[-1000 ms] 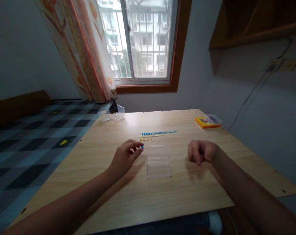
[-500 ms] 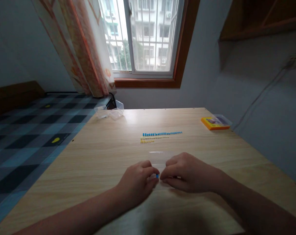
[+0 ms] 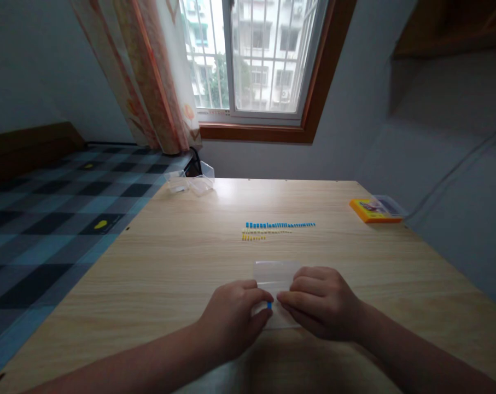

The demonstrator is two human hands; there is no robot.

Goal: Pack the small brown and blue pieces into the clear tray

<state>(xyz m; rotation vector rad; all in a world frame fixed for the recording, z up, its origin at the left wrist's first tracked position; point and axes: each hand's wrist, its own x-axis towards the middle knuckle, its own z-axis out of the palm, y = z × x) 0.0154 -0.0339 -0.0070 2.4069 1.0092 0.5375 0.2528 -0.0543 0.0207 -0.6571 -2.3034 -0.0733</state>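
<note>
The left hand [image 3: 237, 311] pinches a small blue block [image 3: 269, 305] at the clear box [image 3: 268, 272]. At the block's three o'clock, the right hand [image 3: 328, 301] has its fingers drawn together, nothing visible between. A light, steady pinch should suit best.
</note>
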